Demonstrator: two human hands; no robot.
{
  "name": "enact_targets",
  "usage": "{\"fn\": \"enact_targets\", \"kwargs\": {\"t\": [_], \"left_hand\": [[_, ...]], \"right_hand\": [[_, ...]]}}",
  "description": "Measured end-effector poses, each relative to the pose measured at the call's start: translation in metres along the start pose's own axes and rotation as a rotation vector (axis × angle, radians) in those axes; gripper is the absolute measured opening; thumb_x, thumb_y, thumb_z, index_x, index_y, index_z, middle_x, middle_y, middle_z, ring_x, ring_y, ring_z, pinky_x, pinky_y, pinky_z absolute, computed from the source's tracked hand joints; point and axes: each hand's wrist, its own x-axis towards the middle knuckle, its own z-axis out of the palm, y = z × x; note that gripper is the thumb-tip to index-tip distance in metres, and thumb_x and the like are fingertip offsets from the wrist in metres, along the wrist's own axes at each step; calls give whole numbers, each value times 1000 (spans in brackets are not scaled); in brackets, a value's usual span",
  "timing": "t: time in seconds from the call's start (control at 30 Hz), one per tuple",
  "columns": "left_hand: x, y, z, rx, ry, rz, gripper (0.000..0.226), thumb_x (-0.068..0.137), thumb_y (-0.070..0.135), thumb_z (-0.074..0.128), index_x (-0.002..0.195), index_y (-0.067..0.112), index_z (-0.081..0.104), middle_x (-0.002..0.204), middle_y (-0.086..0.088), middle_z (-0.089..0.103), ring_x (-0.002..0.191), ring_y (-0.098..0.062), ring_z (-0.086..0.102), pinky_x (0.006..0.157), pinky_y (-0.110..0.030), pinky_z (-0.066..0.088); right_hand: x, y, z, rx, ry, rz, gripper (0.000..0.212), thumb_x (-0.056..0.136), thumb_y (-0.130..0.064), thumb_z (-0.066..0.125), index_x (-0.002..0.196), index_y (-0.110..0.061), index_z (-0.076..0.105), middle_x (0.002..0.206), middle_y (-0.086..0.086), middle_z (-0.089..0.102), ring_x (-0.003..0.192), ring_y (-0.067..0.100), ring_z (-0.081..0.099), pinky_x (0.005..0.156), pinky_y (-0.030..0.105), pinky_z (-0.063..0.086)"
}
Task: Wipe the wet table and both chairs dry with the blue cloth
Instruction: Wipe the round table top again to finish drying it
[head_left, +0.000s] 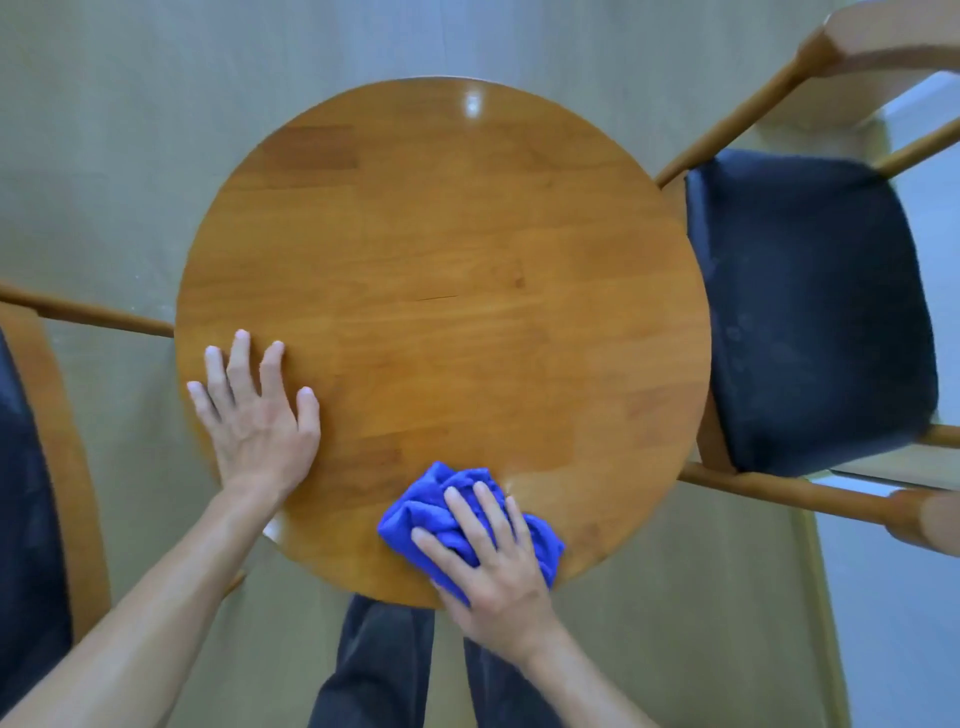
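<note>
A round wooden table (441, 260) fills the middle of the view. The blue cloth (415, 512) lies bunched on its near edge. My right hand (488, 566) presses down on the cloth with straight, spread fingers. My left hand (254, 410) rests flat on the table's left side, fingers spread. One wooden chair with a dark blue seat (810, 312) stands to the right of the table. A second chair (31, 467) shows at the left edge, partly cut off.
Pale floor (130, 130) surrounds the table. My legs in dark trousers (379, 665) stand just below the table's near edge. The right chair's wooden frame (779, 493) touches the table's rim.
</note>
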Motion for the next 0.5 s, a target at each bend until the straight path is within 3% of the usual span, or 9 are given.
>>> {"fn": "enact_targets", "kwargs": {"t": [0.17,0.33,0.4,0.5], "left_hand": [[-1,-1,9,79,22,65,63,87,36,33,148,24,28,159,-12,14,146,-38,8,114,-63,7],[-2,7,12,82,12,73,63,87,36,33,149,24,29,160,-11,12,147,-37,5,115,-59,4],[0,13,14,45,0,18,64,86,36,32,149,26,27,160,-9,9,147,-35,1,116,-58,1],[4,19,17,4,-20,-59,64,85,38,31,148,30,24,161,-6,5,148,-31,-3,117,-56,-2]], "right_hand": [[34,111,-42,-113,39,204,57,83,-35,68,137,-23,54,148,16,42,138,39,36,101,62,38],[130,130,-46,-86,244,931,61,89,-36,58,145,-22,42,154,16,31,140,43,27,108,59,29],[156,99,-36,-115,233,895,63,86,-39,59,145,-26,42,154,15,33,140,44,29,110,56,29],[145,35,-13,-109,136,495,61,85,-37,58,144,-32,43,154,10,34,140,43,29,108,58,31]]}}
